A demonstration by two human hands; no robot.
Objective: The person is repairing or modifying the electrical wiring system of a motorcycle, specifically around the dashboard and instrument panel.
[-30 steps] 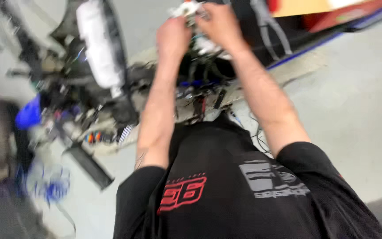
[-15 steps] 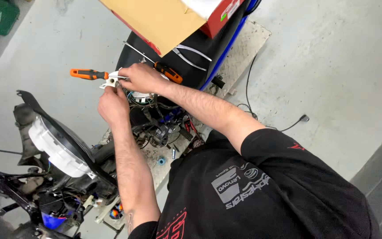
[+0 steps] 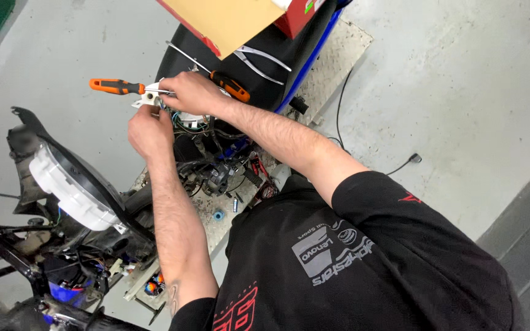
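Grey concrete floor (image 3: 461,92) lies beyond both hands. The right hand (image 3: 192,93) grips an orange-handled screwdriver (image 3: 118,87); the left hand (image 3: 149,130), just below, pinches a white connector (image 3: 149,98).

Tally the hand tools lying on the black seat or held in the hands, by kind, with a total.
Orange-and-black-handled screwdrivers: 2, one at the hands, one on the black seat
Silver pliers-type tool on the seat: 1
Thin metal rod on the seat: 1
Total: 4
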